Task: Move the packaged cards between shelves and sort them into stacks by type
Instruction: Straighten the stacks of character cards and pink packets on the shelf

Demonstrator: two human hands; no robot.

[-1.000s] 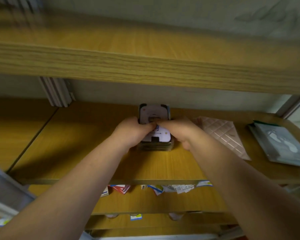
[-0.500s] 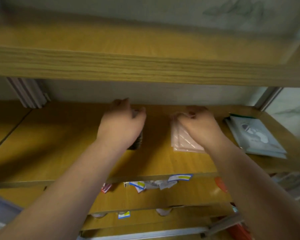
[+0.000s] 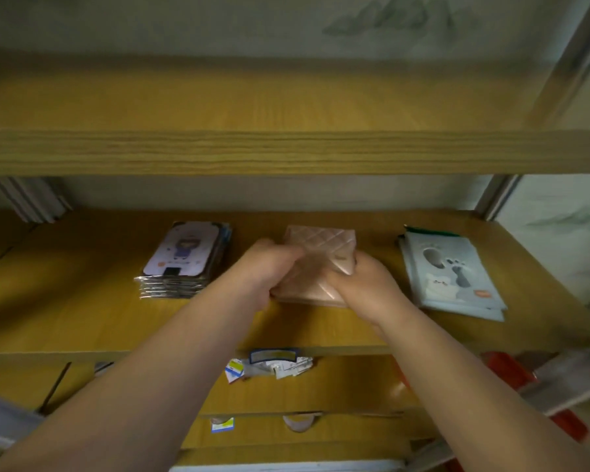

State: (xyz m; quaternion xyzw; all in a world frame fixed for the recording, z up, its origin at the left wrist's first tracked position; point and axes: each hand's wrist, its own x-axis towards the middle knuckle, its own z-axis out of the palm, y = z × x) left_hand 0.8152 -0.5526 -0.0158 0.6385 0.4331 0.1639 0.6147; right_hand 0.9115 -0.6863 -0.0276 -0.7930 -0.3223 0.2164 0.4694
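Three stacks of packaged cards lie on the middle wooden shelf (image 3: 82, 321). A pink quilted-pattern stack (image 3: 315, 253) sits in the centre, gripped on its left side by my left hand (image 3: 269, 270) and on its right side by my right hand (image 3: 361, 281). To the left stands a purple cartoon-figure stack (image 3: 184, 257), free of both hands. To the right lies a pale grey-blue stack with cat and footprint art (image 3: 450, 270).
An upper wooden shelf (image 3: 286, 151) overhangs the work area. Loose small packets (image 3: 273, 364) lie on the lower shelf below the front edge. A metal upright (image 3: 494, 195) stands at the right, grey slats (image 3: 31, 199) at the back left. Something red (image 3: 504, 369) sits lower right.
My left hand left the purple stack and joined my right hand on the pink quilted stack. The view shifted right, so the purple stack now shows uncovered.
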